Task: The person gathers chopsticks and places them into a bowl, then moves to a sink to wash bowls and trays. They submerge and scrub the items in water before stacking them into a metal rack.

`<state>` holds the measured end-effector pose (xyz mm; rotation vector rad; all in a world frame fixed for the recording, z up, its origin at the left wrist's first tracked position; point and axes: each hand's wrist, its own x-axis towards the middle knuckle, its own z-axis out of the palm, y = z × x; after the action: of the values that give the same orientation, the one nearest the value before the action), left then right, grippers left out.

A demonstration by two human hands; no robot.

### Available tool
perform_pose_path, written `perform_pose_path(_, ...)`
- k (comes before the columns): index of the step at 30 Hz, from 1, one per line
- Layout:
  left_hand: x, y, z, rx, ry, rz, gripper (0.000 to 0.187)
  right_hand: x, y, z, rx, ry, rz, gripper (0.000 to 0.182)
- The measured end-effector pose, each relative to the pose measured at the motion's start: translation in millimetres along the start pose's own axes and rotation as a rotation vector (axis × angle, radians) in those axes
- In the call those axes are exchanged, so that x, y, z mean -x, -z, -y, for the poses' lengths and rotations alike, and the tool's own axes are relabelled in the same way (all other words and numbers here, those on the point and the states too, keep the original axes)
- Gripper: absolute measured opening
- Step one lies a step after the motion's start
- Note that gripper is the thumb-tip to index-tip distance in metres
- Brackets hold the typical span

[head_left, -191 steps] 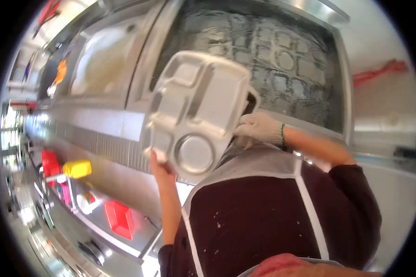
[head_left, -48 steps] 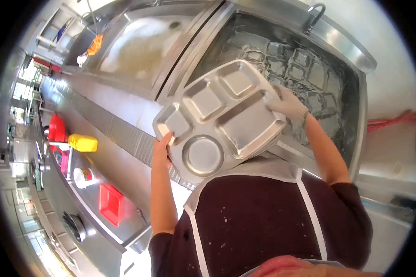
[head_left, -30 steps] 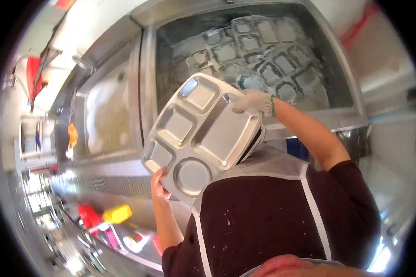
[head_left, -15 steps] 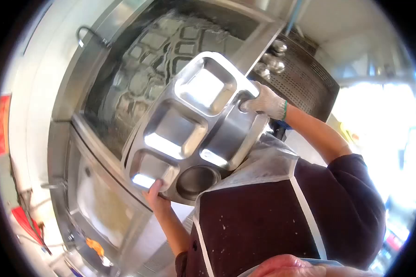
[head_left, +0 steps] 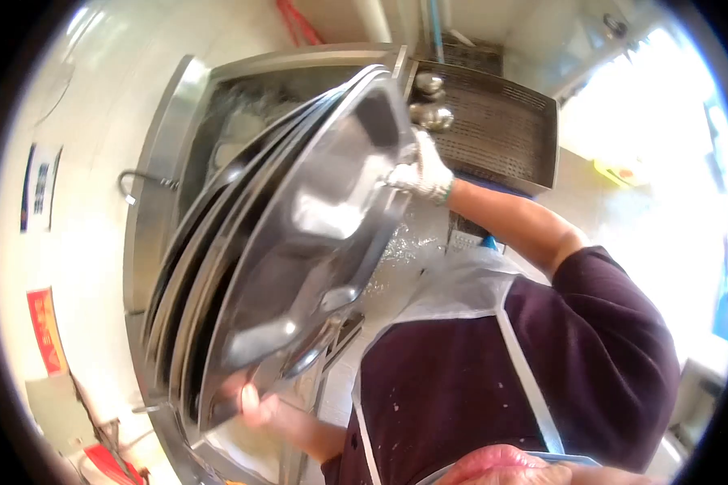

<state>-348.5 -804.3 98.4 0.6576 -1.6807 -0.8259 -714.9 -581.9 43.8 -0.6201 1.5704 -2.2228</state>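
A stack of several stainless steel compartment trays [head_left: 315, 210] is held up in a steep tilt between my two hands, over the metal sink. The trays fan slightly apart along their left edges. My bare left hand [head_left: 257, 408] grips the lower end, its thumb on the face of the nearest tray. In a white knit glove, my right hand [head_left: 425, 171] clasps the upper right edge of the stack. Behind the trays, the water-filled sink [head_left: 190, 121] is partly hidden, and so are the things in it.
A perforated metal basket [head_left: 501, 121] stands beyond my right hand, with shiny round metal pieces [head_left: 433, 117] at its left. A curved faucet [head_left: 147, 179] juts from the sink's left side. Water splashes [head_left: 408, 242] show beside the stack.
The stack has turned from facing me to nearly edge-on, so several tray edges now show. Both hands keep their hold. My view has shifted, and more of the wall shows at left.
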Motion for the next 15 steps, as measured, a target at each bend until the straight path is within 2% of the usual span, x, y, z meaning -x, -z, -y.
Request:
perform_pose_path(3, -8.6, -32.1, -59.8, -0.116, 0.087, 0.051, 0.058, 0.3, 9.1, 2.6, -0.112, -0.139, -0.010, 0.100)
perform_pose_path(7, -14.5, -73.4, -144.2, -0.277, 0.202, 0.199, 0.061, 27.6, 22.1, -23.9, -0.253, -0.156, 0.090, 0.066)
perform_pose_path(8, -15.5, -84.0, -164.4, -0.312, 0.231, 0.239, 0.062, 35.2, 18.4, -37.9, -0.578, -0.276, 0.042, 0.057)
perform_pose_path(9, -14.9, -95.1, -183.4, -0.339, 0.256, 0.279, 0.063, 46.3, 19.8, -52.1, -0.412, -0.333, 0.062, 0.052)
perform_pose_path(10, -13.2, -106.0, -202.5, -0.368, 0.284, 0.322, 0.064, 58.2, 18.6, -65.2, -0.507, -0.378, 0.070, 0.045)
perform_pose_path(12, -11.1, -131.9, -234.1, -0.426, 0.327, 0.393, 0.065, 75.9, 14.2, -83.1, -0.619, -0.428, 0.083, 0.041)
perform_pose_path(15, -7.6, -166.0, -269.6, -0.488, 0.384, 0.484, 0.068, 97.7, 15.5, -81.3, -0.773, -0.611, 0.089, 0.032)
